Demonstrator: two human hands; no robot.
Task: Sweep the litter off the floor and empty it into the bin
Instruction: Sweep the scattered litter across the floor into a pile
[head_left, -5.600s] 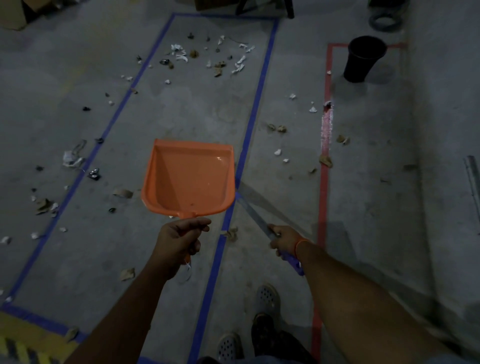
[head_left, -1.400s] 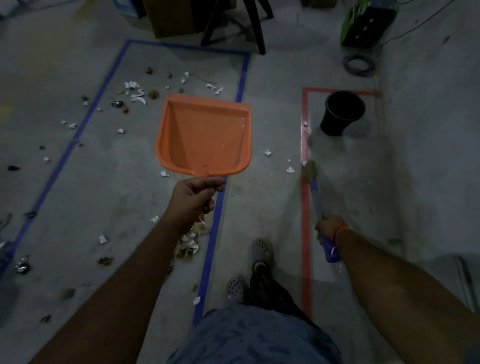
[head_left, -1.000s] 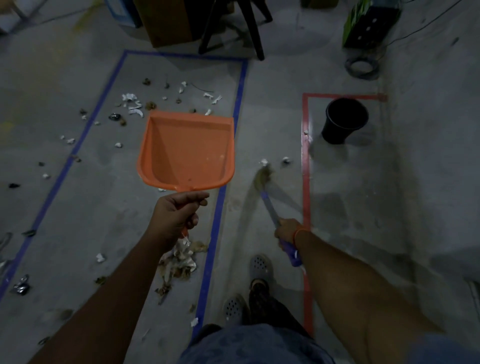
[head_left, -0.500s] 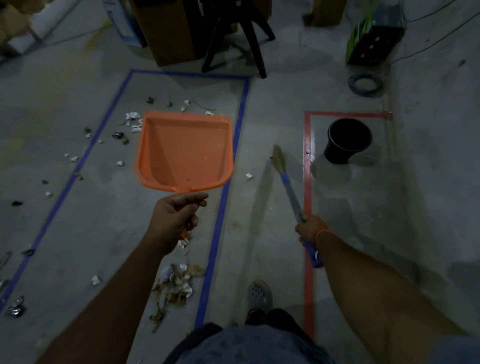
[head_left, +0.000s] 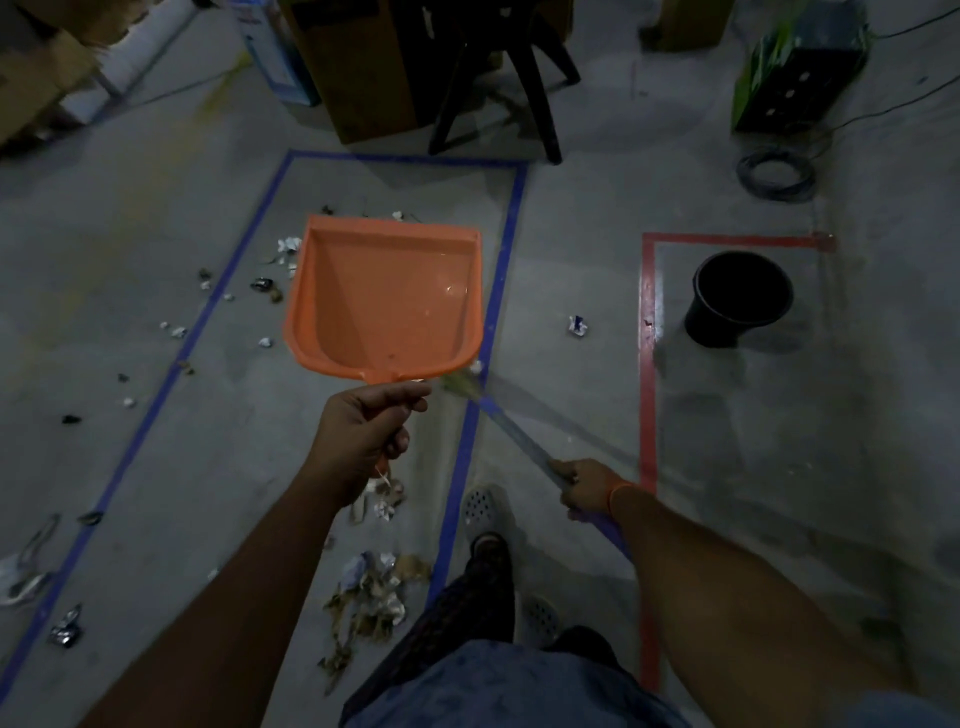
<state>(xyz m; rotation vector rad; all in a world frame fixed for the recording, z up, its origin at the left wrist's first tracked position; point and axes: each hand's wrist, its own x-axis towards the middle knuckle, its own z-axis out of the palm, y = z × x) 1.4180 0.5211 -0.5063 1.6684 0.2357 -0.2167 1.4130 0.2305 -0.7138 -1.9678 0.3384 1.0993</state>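
I have my left hand (head_left: 366, 431) curled round the handle of the flat orange plastic dustpan (head_left: 384, 301), held up off the floor with nothing in it as far as I can see, and my right hand (head_left: 587, 486) gripping the thin blue-handled broom (head_left: 511, 431), whose bristle end sits blurred low by the pan's rear corner, over the blue tape line (head_left: 470, 431). To do this stroke well, I judge I should drag short, low passes toward the gathered heap of paper scraps and dry leaves (head_left: 371, 587) near my feet, and only then bring the pan down with its lip flat to the concrete. A crumpled white wrapper (head_left: 577, 326) lies alone between the blue line and the red tape outline (head_left: 647, 364); more loose bits (head_left: 228, 296) are scattered to the pan's left. The round black plastic bin (head_left: 737, 299) stands upright inside the red outline, well apart from the heap. A dark stool's legs (head_left: 540, 93), a brown cardboard box (head_left: 358, 67) and a coiled cable (head_left: 776, 174) lie beyond; my own grey perforated clogs (head_left: 480, 506) crowd the heap most.
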